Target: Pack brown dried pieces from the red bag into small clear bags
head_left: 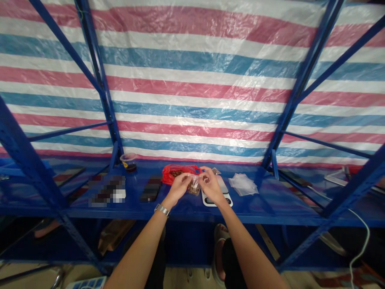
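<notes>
Pinching the small clear bag (195, 185) by its top edge, one hand per corner: left hand (179, 184) and right hand (210, 185) are both closed on the rim, fingers curled. Bag hangs between them just above the blue shelf (270, 204), at the left edge of the white scale (224, 192), with brown contents sagging at the bottom. It's held mouth-up, probably so nothing spills. Red bag (177, 171) with similar brown stuff lies right behind, in easy reach. Stack of empty clear bags (243, 184) sits right of the scale. Forearms extend forward and converge, wrists bent slightly inward; watch (162, 209) on left wrist.
</notes>
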`<control>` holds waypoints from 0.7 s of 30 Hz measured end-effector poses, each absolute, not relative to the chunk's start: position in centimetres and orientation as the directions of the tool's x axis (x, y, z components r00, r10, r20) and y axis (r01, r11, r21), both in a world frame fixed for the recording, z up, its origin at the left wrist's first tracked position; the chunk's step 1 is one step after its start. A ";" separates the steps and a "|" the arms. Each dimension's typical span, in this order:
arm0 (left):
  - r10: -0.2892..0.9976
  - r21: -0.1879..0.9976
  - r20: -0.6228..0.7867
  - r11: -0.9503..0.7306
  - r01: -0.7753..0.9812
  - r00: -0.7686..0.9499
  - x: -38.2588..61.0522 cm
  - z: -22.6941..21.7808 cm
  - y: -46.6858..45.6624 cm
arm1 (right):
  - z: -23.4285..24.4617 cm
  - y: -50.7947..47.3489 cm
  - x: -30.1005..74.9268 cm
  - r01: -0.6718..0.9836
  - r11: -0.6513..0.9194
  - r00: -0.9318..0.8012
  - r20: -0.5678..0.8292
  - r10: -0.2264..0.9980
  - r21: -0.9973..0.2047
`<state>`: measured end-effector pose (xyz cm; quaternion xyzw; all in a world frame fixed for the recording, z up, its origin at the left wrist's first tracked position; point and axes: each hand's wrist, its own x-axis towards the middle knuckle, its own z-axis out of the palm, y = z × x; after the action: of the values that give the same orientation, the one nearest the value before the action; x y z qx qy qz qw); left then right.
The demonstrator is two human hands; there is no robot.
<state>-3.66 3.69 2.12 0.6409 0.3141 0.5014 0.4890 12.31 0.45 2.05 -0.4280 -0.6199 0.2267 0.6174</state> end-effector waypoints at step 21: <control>0.867 0.925 0.378 -0.367 -0.097 0.324 -4.2 0.9 3.5 | 1.0 -0.1 10.0 0.212 0.542 0.225 0.581 0.782 -0.813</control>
<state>-4.23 3.54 0.93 0.6567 0.2931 0.5023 0.4802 9.96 -0.08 0.98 -0.4261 -0.5833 0.2173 0.6565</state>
